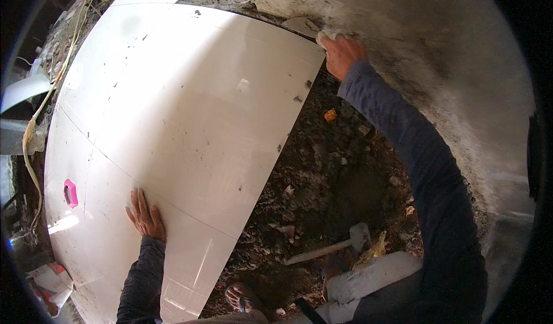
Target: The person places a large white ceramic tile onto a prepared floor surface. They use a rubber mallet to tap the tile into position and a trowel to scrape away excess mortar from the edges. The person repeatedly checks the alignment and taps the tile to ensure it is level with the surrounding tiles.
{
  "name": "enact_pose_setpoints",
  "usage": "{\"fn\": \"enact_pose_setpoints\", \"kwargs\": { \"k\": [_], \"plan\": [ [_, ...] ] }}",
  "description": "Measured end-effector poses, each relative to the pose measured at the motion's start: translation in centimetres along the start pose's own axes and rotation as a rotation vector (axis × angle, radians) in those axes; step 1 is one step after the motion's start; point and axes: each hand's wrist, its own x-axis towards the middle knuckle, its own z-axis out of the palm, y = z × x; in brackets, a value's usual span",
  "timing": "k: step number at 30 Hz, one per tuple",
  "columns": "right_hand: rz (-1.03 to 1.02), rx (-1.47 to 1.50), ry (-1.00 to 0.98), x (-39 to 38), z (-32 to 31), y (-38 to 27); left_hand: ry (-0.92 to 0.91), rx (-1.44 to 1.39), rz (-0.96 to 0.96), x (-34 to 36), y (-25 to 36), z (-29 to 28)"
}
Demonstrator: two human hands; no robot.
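Observation:
Large glossy white floor tiles spread across the left and middle, with thin joint lines and specks of dirt on them. My left hand lies flat on a tile beside a joint, fingers stretched out, holding nothing. Reaching far ahead, my right hand is closed at the tile's far right corner, close to the wall. A small whitish piece shows at its fingertips; its kind cannot be made out. Below that corner, the tile's right edge borders dark, rough ground.
A mallet with a pale handle lies on the ground near my foot. A grey wall rises on the right. A pink ring-shaped object sits on the left tiles. A pale cable runs along the left edge, by rubble.

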Motion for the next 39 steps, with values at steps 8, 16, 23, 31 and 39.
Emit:
{"fn": "enact_pose_setpoints", "kwargs": {
  "k": [8, 16, 23, 31, 39],
  "plan": [
    [0.037, 0.241, -0.091, -0.9, 4.2, 1.5, -0.014, 0.010, -0.002, 0.0, 0.2, 0.1],
    [0.128, 0.258, 0.063, 1.1, 6.9, -2.8, -0.010, 0.032, 0.018, -0.5, -0.4, -0.1],
    [0.071, 0.264, 0.030, -0.8, 4.2, 0.1, -0.002, 0.019, 0.004, 0.1, 0.2, -0.3],
    [0.203, 0.337, -0.019, -1.2, 2.5, 0.9, 0.007, 0.004, 0.015, 0.0, 0.9, -0.5],
    [0.121, 0.350, 0.034, -0.1, 3.7, 2.1, 0.015, 0.026, 0.019, -0.2, 0.3, 0.2]
  ]
}}
